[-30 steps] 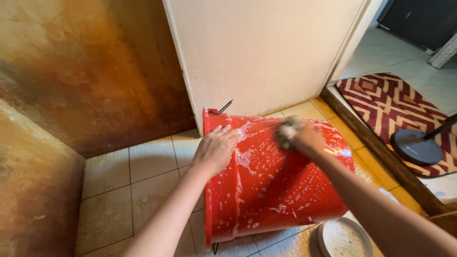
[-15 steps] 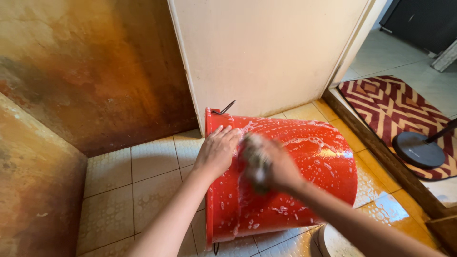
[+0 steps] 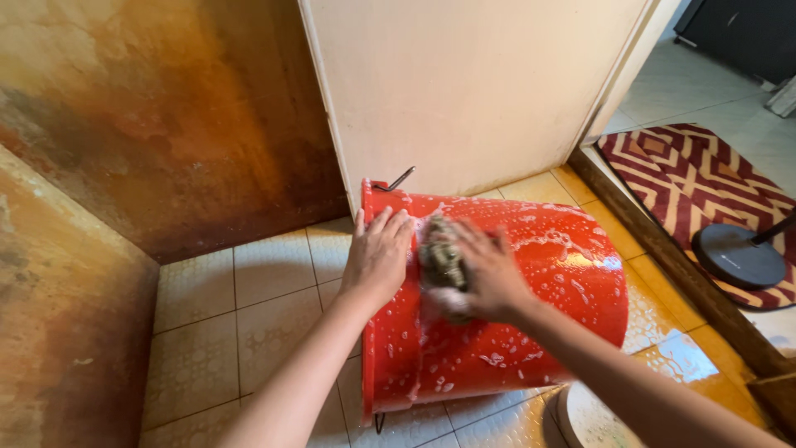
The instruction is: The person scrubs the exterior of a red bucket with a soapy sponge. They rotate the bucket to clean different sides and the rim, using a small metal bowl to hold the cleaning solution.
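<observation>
A large red plastic bucket point(image 3: 547, 307) lies on its side on the tiled floor, streaked with white soap foam. Its metal handle shows at the rim near the door. My left hand point(image 3: 379, 253) rests flat on the bucket near its rim, fingers spread. My right hand point(image 3: 489, 274) presses a dark, soapy scrubbing sponge point(image 3: 441, 259) against the bucket's side, just right of my left hand. The sponge is partly blurred.
A cream door point(image 3: 473, 91) stands behind the bucket. Stained brown walls point(image 3: 166, 124) close in the left side. A red and white patterned mat point(image 3: 705, 182) with a round dark stand base point(image 3: 738, 255) lies past the wooden threshold. A round pale object point(image 3: 589, 419) shows at the bottom edge.
My right hand with the sponge has swept leftward across the bucket, from its right end to beside my left hand. My left hand has stayed near the rim.
</observation>
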